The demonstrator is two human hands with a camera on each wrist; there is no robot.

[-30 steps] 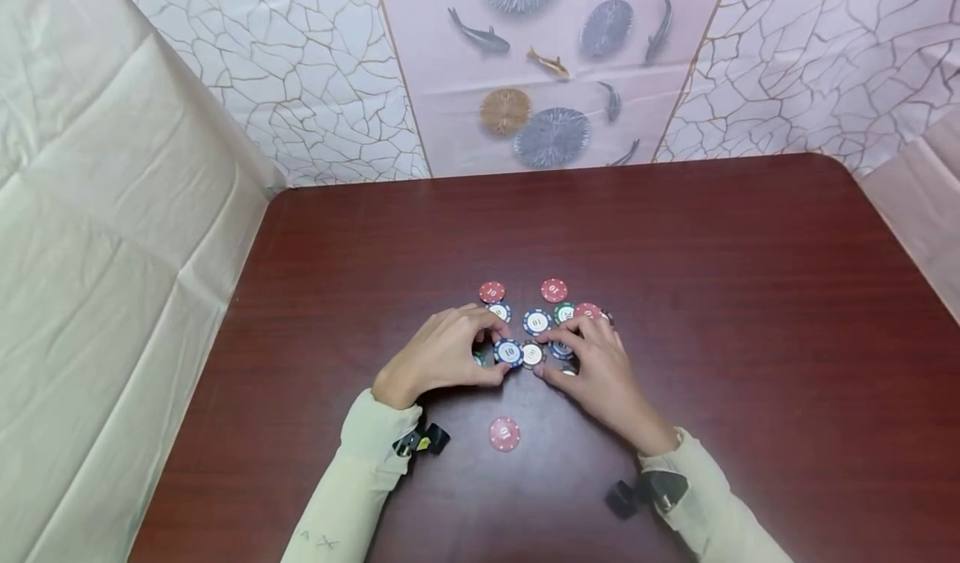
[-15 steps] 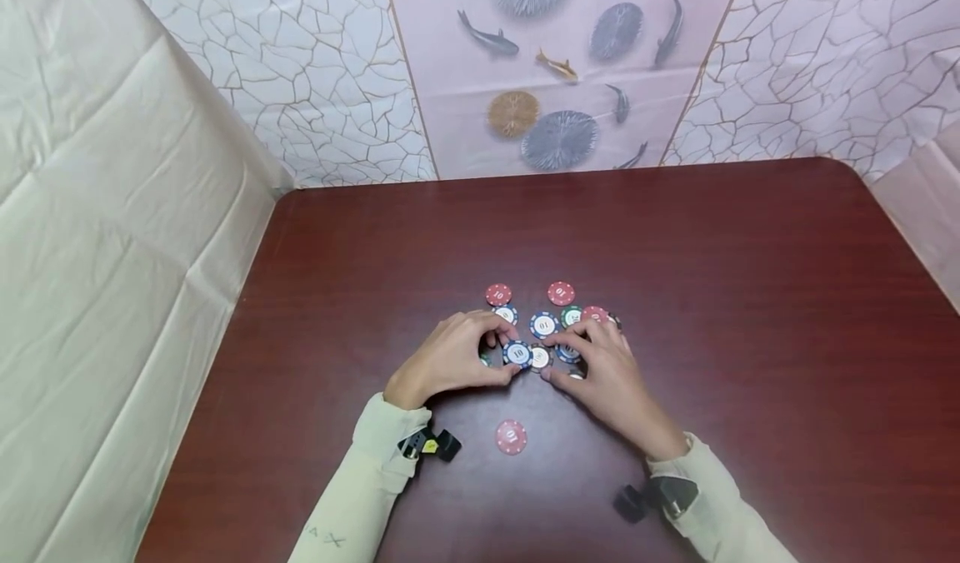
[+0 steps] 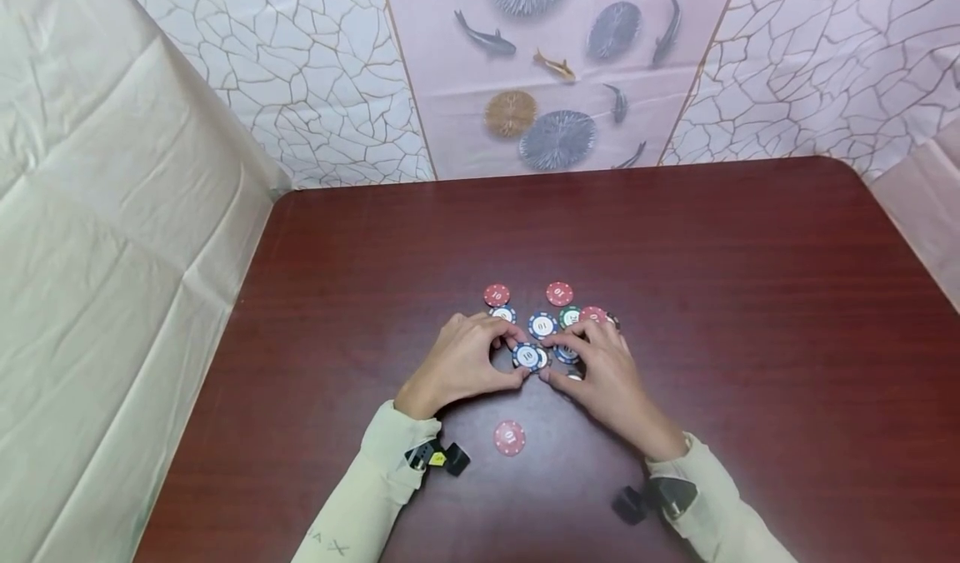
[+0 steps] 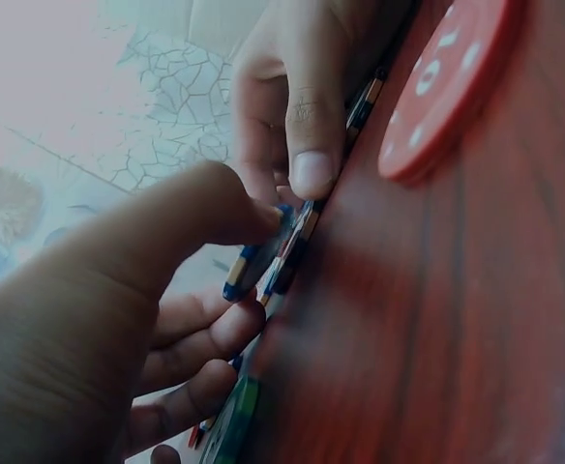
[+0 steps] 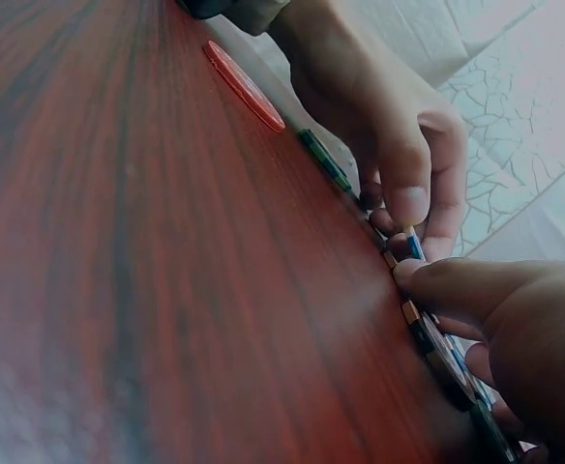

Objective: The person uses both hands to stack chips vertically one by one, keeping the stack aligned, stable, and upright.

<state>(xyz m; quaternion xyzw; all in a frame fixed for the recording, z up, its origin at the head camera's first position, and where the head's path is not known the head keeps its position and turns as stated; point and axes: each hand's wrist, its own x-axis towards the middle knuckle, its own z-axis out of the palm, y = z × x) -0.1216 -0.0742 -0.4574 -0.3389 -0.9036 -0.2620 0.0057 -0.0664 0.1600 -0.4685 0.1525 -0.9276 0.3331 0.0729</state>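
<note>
Between thumb and fingers, my left hand [image 3: 465,356] pinches a blue poker chip [image 3: 527,356] marked 10. In the left wrist view this blue chip [image 4: 247,269] is tilted, raised off the table along one edge. It overlaps a white-faced chip [image 3: 545,359] lying on the table. My right hand [image 3: 606,365] holds that lower chip at its edges with thumb and forefinger, its other fingers over neighbouring chips. Under the right palm, another blue chip [image 3: 567,353] is partly hidden. A green-edged chip [image 4: 230,430] lies below the left fingers.
Several chips lie just behind the hands: red chips [image 3: 497,295], [image 3: 559,293], a blue chip [image 3: 542,325] and a green chip [image 3: 568,317]. A lone red chip [image 3: 509,438] lies nearer the front. Patterned cloth [image 3: 558,88] hangs behind the dark red table [image 3: 360,263].
My left hand has moved slightly right with the blue chip, which now covers much of the white-faced chip. The right hand stays at that lower chip.
</note>
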